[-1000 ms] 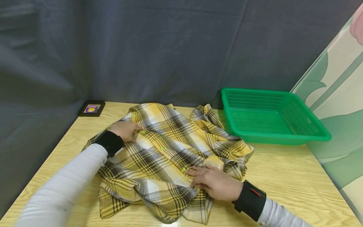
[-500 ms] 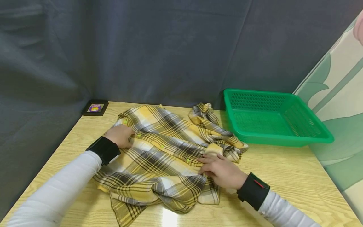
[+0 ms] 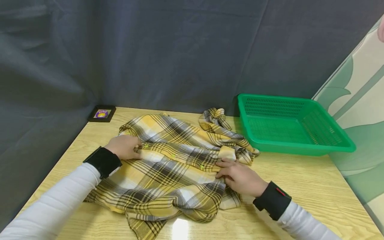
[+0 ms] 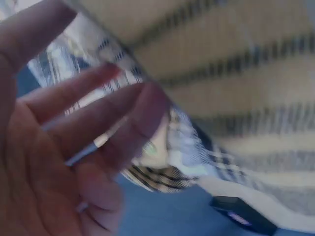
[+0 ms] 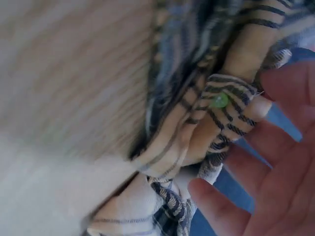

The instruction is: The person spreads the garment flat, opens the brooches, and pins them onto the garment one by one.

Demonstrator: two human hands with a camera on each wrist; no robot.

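A yellow, grey and white plaid shirt (image 3: 159, 176) lies spread and rumpled on the table, its buttoned placket running across the middle with light green buttons (image 3: 173, 155). My left hand (image 3: 124, 147) pinches the placket near its left end; in the left wrist view, the fingers (image 4: 123, 123) meet the cloth's edge. Toward the placket's right end, my right hand (image 3: 240, 178) pinches the fabric by the hem. A green button (image 5: 219, 100) shows close to those fingers in the right wrist view. Loose folds bunch along the shirt's near side, and a sleeve (image 3: 214, 120) lies twisted at the back.
A green plastic basket (image 3: 297, 148) stands at the back right beside the patterned wall. At the back left corner sits a small black square tray (image 3: 102, 113) with a purple and yellow label. A dark cloth (image 3: 180, 56) hangs behind the wooden table (image 3: 288, 213).
Both hands have drawn apart along the placket, the left going left and the right going right. The placket has straightened and lies more level, and the shirt's front looks flatter.
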